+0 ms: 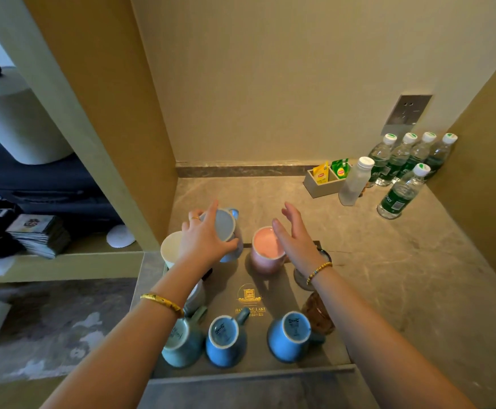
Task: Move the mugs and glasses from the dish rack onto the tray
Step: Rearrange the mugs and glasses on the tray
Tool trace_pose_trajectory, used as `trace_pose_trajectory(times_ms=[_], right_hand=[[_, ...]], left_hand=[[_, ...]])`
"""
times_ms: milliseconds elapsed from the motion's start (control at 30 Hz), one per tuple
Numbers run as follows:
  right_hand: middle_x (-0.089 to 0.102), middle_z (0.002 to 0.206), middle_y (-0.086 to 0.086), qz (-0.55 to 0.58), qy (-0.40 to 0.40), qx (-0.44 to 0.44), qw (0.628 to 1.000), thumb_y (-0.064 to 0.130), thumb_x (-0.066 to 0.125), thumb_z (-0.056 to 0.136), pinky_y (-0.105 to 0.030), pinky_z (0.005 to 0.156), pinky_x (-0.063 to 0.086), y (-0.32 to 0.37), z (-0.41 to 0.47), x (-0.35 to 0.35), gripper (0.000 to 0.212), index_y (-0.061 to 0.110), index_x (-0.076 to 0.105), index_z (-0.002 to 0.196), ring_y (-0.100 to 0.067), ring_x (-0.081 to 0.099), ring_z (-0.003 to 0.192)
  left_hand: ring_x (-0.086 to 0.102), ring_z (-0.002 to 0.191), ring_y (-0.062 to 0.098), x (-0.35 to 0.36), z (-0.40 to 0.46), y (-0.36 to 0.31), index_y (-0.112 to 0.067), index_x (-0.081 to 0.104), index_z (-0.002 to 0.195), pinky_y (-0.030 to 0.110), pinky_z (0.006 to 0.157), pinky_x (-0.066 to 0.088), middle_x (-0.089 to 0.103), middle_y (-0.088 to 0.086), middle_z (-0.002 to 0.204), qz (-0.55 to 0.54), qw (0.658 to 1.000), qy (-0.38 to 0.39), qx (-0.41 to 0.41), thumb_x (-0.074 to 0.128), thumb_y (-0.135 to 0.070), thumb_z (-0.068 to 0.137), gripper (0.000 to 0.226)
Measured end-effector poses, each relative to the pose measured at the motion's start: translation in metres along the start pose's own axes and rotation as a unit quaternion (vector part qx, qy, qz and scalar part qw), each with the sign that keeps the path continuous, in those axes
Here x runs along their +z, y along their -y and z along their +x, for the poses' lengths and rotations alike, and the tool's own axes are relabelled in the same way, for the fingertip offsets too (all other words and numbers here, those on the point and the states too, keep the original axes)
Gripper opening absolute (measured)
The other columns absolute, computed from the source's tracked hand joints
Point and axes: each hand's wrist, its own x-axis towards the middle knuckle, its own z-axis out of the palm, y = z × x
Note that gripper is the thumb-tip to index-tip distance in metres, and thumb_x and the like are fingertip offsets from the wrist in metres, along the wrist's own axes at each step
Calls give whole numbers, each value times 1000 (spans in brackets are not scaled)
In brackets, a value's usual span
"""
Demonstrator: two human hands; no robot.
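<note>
A dark brown tray (pixel 252 293) with a gold logo lies on the marble counter. Upside down along its near edge stand a teal mug (pixel 182 340) and two blue mugs (pixel 226 339) (pixel 289 335). A pink mug (pixel 267 250) stands upside down at the tray's far side. My left hand (pixel 204 240) grips a pale blue mug (pixel 226 231) by its base at the tray's far left. A cream mug (pixel 171 249) sits just left of that hand. My right hand (pixel 295 234) hovers with fingers spread beside the pink mug. Glasses (pixel 319 312) at the tray's right edge are partly hidden by my right arm.
Several green-labelled water bottles (pixel 400 163) and a frosted bottle (pixel 354 181) stand at the back right beside a small box of tea bags (pixel 325 178). A wall socket (pixel 407 112) is above them. Yellow side walls enclose the niche. A shelf on the left holds a lamp and booklets (pixel 38 234).
</note>
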Motion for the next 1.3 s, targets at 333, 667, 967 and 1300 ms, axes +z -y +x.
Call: trace_pose_trajectory(times_ms=[333,667,967,1300], right_hand=[[24,152,0,-41,41,22,998,37,46,94,-32,103,32,-20,6,5,60,25,17,145,-22,26,136],[34,145,-4,-166,81,14,983,37,51,92,-30,101,32,-35,11,8,60,20,25,142,-21,34,131],[3,156,-9,-443,127,-13,888,53,65,76,-45,114,14,-47,17,18,94,21,8,144,-34,3,143],[19,151,-9,-407,100,37,907,54,72,69,-41,108,31,-49,27,19,113,19,-2,145,-31,26,136]], left_hand=[[35,126,38,23,8,6,-33,5,146,45,102,36,31,16,143,82,989,101,75,69,-53,71,101],[35,125,34,30,8,9,-26,19,144,45,109,24,34,11,141,163,972,119,121,67,-55,72,91],[30,133,32,31,-1,2,-25,13,147,46,115,17,25,11,149,249,949,135,140,60,-58,78,90],[26,136,34,34,-3,3,-26,6,148,51,116,10,19,10,152,262,946,142,128,56,-59,80,90]])
